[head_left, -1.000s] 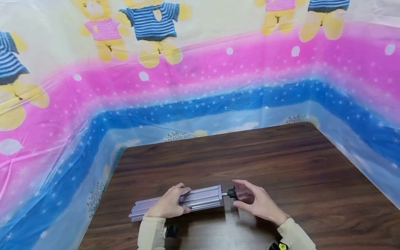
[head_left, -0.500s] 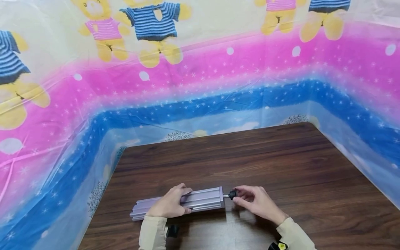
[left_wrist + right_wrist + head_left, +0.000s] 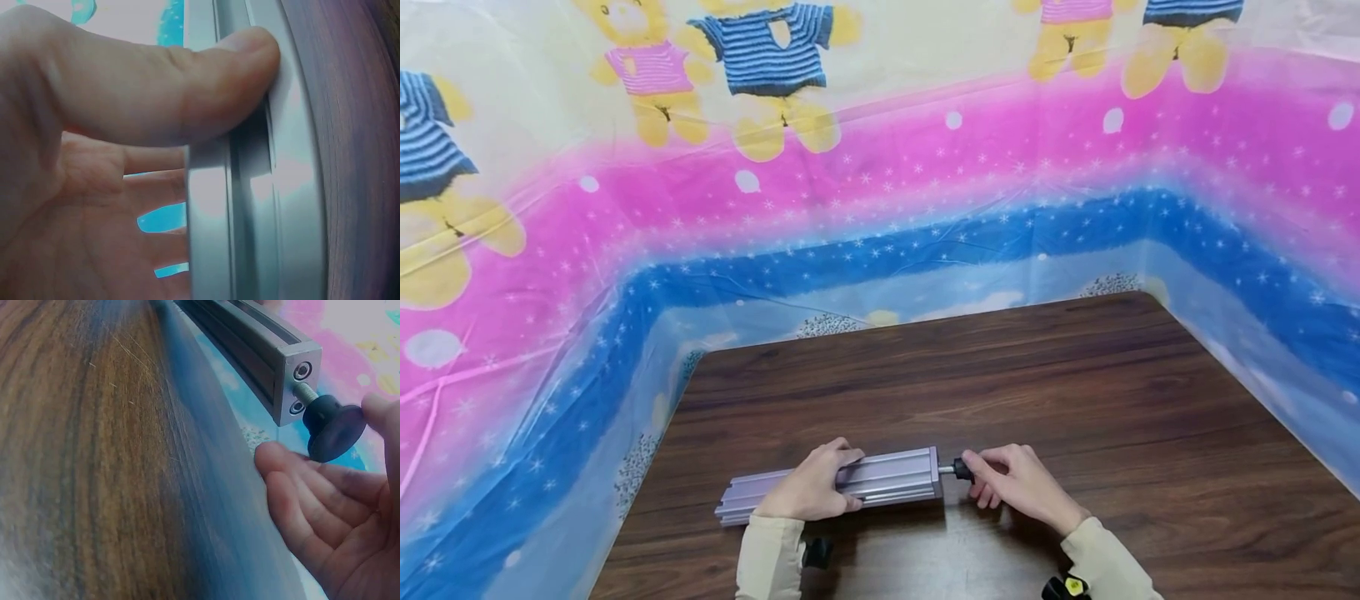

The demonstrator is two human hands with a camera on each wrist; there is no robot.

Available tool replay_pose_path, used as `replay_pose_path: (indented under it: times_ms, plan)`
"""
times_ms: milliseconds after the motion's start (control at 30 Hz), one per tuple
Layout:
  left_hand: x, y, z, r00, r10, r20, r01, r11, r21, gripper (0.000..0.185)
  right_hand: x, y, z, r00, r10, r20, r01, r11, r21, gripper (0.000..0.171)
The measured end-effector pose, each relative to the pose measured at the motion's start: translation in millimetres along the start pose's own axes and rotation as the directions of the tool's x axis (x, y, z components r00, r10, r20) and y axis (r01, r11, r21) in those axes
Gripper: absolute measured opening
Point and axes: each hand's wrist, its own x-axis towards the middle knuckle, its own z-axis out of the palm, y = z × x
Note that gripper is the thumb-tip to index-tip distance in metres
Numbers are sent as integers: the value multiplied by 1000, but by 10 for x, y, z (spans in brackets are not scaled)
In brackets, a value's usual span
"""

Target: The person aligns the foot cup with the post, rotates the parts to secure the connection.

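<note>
My left hand [image 3: 808, 486] grips a silver aluminium profile [image 3: 898, 477] from above, thumb on the near side and fingers over the far side. In the left wrist view the thumb lies across the profile's slot [image 3: 250, 187]. A black levelling foot [image 3: 337, 431] sticks out of the profile's right end on a threaded stud [image 3: 305, 394]; part of the thread is bare. My right hand [image 3: 1026, 487] pinches the foot's round base, the thumb at its rim. In the right wrist view the other fingers [image 3: 294, 500] curl below the foot.
The profile lies on a dark wood-grain table [image 3: 1000, 375]. A printed cloth [image 3: 865, 192] with bears and pink and blue bands hangs round the table's far and side edges. Both wrists carry black camera mounts.
The right hand has gone from spread fingers around the levelling foot to pinching it, its thumb and fingers shifting about the base. The left hand keeps its hold on the profile.
</note>
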Motion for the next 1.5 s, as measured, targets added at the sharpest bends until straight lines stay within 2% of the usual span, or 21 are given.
replay_pose_path:
  times_ms: [100,200,333,467,733,1000,1100,1267,1367,1433,1500]
  plan:
    - [4,-3,1,1000,3,3,-3,1000,2,61,-13,4,-16,1000,-8,7,8,1000,10,46]
    - [7,-5,-2,1000,5,7,-5,1000,0,61,-43,26,-45,996,-91,-14,91,995,28,34]
    - [11,-3,-11,1000,-2,9,2,1000,-5,62,-73,40,-80,970,-239,-36,240,970,37,57]
    - [18,-2,-14,1000,-1,3,1,1000,-1,61,-71,49,-86,954,-297,-35,298,954,29,53]
    - [6,8,-7,1000,-14,24,14,1000,1,62,-52,80,-62,957,-284,-58,281,958,-51,36]
    - [8,11,6,999,-15,29,15,1000,3,63,-37,66,-31,993,-116,-14,117,993,27,33]
    - [3,11,11,999,-15,30,16,1000,-5,63,-37,45,-20,998,-57,-1,57,998,22,37]
    - [-10,24,5,999,-14,30,14,1000,-8,64,-61,16,-18,999,10,34,-11,999,49,54]
    - [-15,30,-4,999,-18,34,18,1000,-9,64,-86,15,-31,1000,-12,20,11,999,53,47]
    - [-19,31,-11,999,-19,34,19,1000,-10,64,-102,23,-40,997,-74,3,74,996,41,37]
    - [-22,28,-17,999,-15,30,15,1000,-11,63,-113,33,-46,987,-160,-7,161,987,28,45]
